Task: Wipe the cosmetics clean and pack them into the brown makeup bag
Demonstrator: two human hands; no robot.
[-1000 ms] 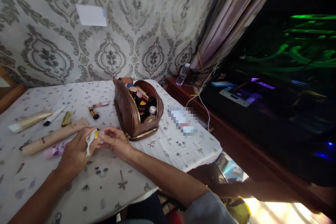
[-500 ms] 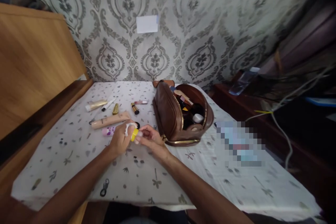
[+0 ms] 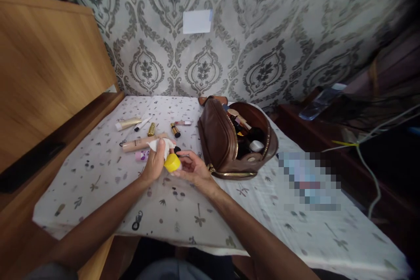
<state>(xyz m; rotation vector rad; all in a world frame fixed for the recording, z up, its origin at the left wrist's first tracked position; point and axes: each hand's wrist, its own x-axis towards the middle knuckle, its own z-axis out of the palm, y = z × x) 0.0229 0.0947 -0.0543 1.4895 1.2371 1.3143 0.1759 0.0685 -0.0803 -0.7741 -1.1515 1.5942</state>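
Note:
My left hand (image 3: 152, 167) is closed on a crumpled white tissue (image 3: 166, 145), the thumb pressing over it. My right hand (image 3: 196, 172) grips a small jar with a yellow lid (image 3: 172, 163) in its fingertips, just right of the tissue. The lid faces up and towards me. Beyond my left hand lie a beige squeeze tube (image 3: 134, 144) and a pink and purple container (image 3: 142, 155), partly covered by that hand. A black round thing (image 3: 177, 149) peeks out behind the jar; its kind is hidden.
An unzipped brown makeup bag (image 3: 216, 133), filled with cosmetics, stands right of my hands. A gold tube (image 3: 128, 124), a gold lipstick (image 3: 151, 129), a black-and-gold one (image 3: 175, 130) and a lip gloss (image 3: 183, 123) lie at the back. A blurred-out item (image 3: 308, 181) lies right.
The jar has turned so its yellow lid shows more fully. My left hand and the tissue have come off to the jar's upper left. The whole view has shifted slightly.

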